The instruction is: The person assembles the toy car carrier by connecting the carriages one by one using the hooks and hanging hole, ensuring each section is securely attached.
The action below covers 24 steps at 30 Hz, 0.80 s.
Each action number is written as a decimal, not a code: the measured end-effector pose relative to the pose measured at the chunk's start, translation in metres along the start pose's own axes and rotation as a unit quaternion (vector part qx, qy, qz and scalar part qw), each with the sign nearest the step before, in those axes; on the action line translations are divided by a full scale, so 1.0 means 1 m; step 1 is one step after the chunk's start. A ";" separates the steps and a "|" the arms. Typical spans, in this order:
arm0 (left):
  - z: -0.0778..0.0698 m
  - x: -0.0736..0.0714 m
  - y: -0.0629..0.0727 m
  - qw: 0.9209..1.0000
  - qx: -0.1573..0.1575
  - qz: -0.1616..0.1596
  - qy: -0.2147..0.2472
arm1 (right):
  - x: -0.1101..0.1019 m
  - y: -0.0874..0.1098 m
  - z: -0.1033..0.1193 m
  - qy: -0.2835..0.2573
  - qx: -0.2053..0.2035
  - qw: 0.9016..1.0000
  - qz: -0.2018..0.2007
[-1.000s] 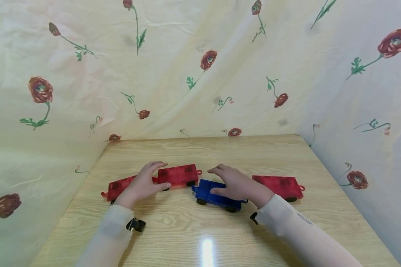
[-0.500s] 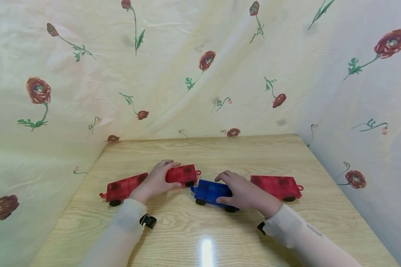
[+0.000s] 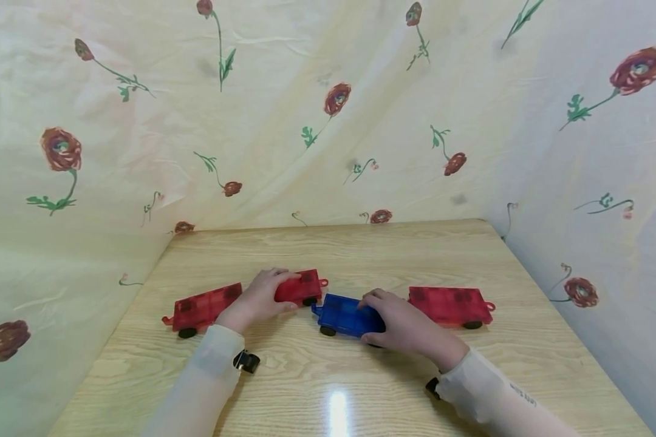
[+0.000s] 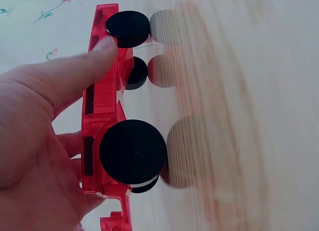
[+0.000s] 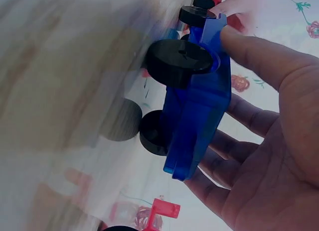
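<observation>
In the head view my left hand (image 3: pixel 261 298) holds a red toy train wagon (image 3: pixel 300 287) across its width, thumb on the near side and fingers over the far side. The left wrist view shows the thumb against this red wagon (image 4: pixel 102 101), above black wheels. My right hand (image 3: pixel 403 323) holds the right half of a blue toy wagon (image 3: pixel 339 314). In the right wrist view its thumb touches one side of the blue wagon (image 5: pixel 199 109) and the fingers lie along the other. A small gap separates the red wagon's ring from the blue wagon's hook.
Another red wagon (image 3: pixel 199 309), its hook to the left, stands left of my left hand. A further red wagon (image 3: pixel 452 305) stands behind my right hand, ring to the right. All are on a wooden table (image 3: pixel 284 388) bounded by flowered cloth (image 3: pixel 284 121).
My left hand has moved right onto the middle red wagon and now grips it. My right hand has slid right along the blue wagon and closed on it. The wagons have barely moved.
</observation>
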<state>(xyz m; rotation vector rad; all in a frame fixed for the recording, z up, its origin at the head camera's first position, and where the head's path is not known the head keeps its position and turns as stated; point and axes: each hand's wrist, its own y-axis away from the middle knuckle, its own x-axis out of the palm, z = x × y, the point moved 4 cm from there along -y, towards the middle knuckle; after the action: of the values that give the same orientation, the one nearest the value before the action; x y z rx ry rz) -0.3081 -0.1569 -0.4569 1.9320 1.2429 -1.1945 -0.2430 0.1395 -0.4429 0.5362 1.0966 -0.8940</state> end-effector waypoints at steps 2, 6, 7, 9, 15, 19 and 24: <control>0.000 0.000 0.002 1.000 -0.004 -0.003 0.001 | 0.001 0.001 0.000 0.002 0.002 1.000 -0.006; 0.001 -0.001 0.005 1.000 -0.009 -0.009 0.000 | 0.001 0.003 -0.001 0.000 0.008 1.000 -0.012; 0.002 0.000 0.006 1.000 -0.009 -0.010 0.000 | 0.001 0.004 -0.002 -0.001 0.010 1.000 -0.012; 0.004 0.000 0.008 1.000 -0.012 -0.010 0.002 | 0.001 0.005 -0.003 -0.003 0.016 1.000 -0.011; 0.007 -0.001 0.016 1.000 -0.020 -0.008 0.008 | 0.000 0.010 -0.005 -0.009 0.032 0.999 -0.011; 0.006 -0.002 0.022 1.000 -0.011 -0.012 0.005 | 0.001 0.012 -0.007 -0.008 0.028 0.999 -0.014; 0.006 0.001 0.028 1.000 -0.001 -0.017 -0.003 | 0.001 0.015 -0.007 -0.007 0.017 1.000 -0.019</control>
<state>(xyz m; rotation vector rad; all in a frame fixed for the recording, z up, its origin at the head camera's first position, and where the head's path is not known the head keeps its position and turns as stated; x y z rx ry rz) -0.2844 -0.1731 -0.4607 1.9113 1.2782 -1.2149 -0.2346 0.1529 -0.4474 0.5370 1.0843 -0.9499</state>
